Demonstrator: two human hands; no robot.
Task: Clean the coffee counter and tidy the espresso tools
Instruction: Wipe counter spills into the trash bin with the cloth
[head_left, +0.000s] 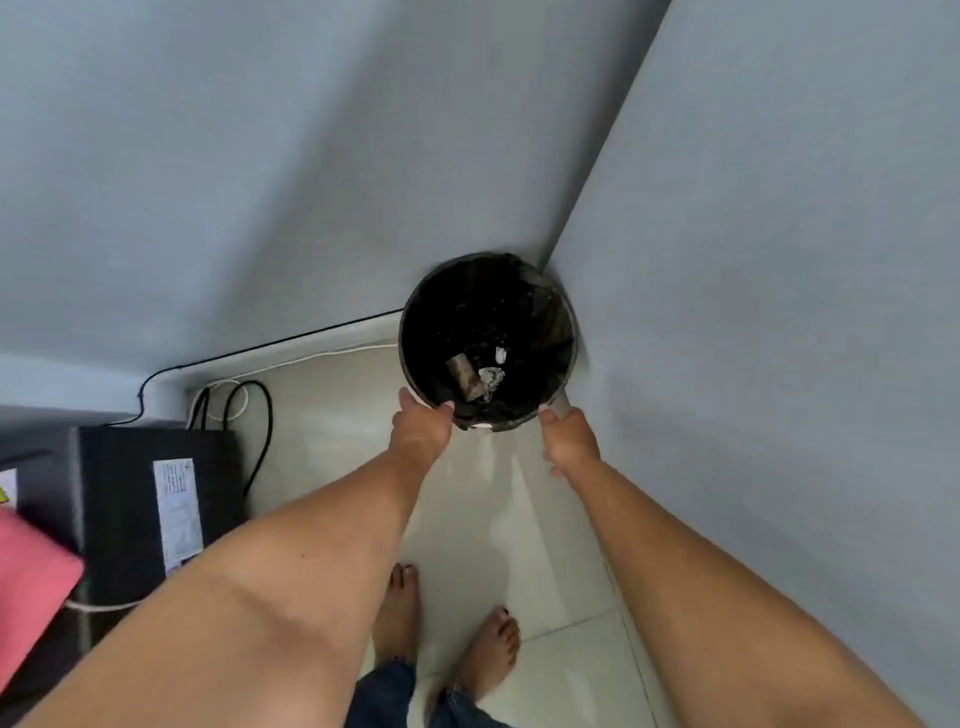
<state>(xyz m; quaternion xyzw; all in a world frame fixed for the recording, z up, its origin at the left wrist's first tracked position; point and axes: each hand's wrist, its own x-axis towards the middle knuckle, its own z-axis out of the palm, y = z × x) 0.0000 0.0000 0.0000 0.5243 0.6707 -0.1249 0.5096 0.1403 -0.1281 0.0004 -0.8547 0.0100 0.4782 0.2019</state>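
A round waste bin (563, 332) lined with a black bag stands on the floor in the corner where two grey walls meet. Small scraps lie at its bottom: a brown cardboard piece (464, 375) and crumpled white bits (492, 375). My left hand (420, 428) grips the bin's near rim on the left, thumb over the bag's edge. On the right, my right hand (569, 434) holds the near rim, fingers curled around it. No espresso tools or counter are in view.
A black box-shaped appliance (130, 499) with a white label stands at the left, with black and white cables (260, 421) trailing along the wall base. A pink cloth (31, 587) lies at the far left. Pale floor tiles (519, 519) run underfoot; my bare feet (447, 634) stand below.
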